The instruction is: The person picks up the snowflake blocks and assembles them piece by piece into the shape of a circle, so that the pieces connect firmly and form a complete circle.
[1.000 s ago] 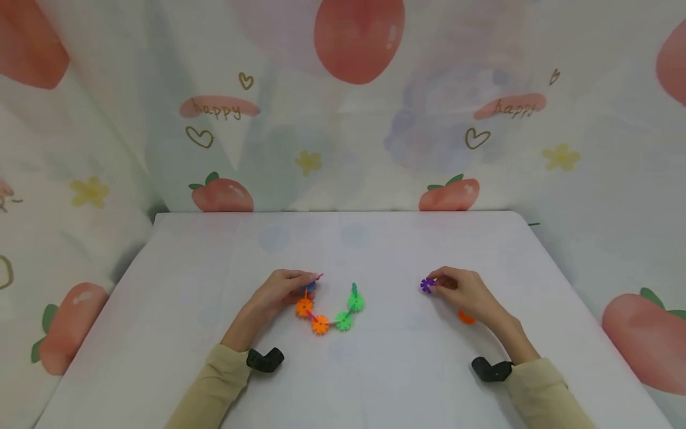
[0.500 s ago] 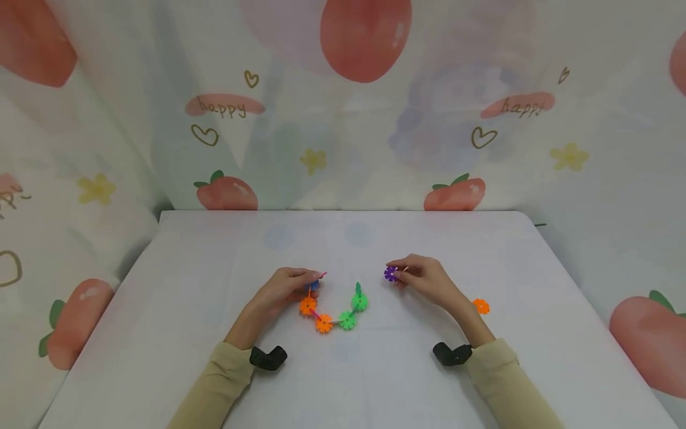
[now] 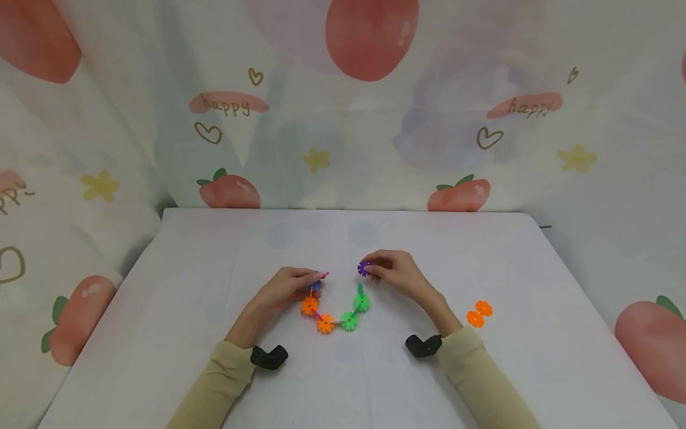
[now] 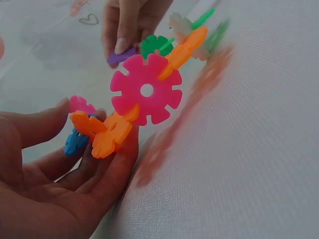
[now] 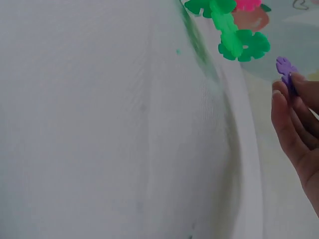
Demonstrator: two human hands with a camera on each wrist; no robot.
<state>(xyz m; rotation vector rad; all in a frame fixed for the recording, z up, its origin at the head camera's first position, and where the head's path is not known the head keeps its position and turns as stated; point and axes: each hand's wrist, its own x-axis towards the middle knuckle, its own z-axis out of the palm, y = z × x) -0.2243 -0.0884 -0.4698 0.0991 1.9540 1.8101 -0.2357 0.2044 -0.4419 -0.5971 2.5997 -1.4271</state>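
Observation:
A curved chain of interlocking snowflake discs lies between the hands, in orange, pink, white and green. My left hand holds its left end, the thumb at a small pink disc and the fingers by a blue disc. A larger pink disc joins orange ones in the left wrist view. My right hand pinches a purple snowflake disc between thumb and fingers. That disc is just above the dark green disc at the chain's right end, with a gap between them in the right wrist view.
Two loose orange discs lie on the white table, right of the right forearm. A patterned cloth hangs behind the table's back edge. Each wrist carries a black camera mount.
My right hand has carried the purple disc leftward to the chain's green end, uncovering the loose orange discs. The left hand keeps its hold on the chain, almost unmoved.

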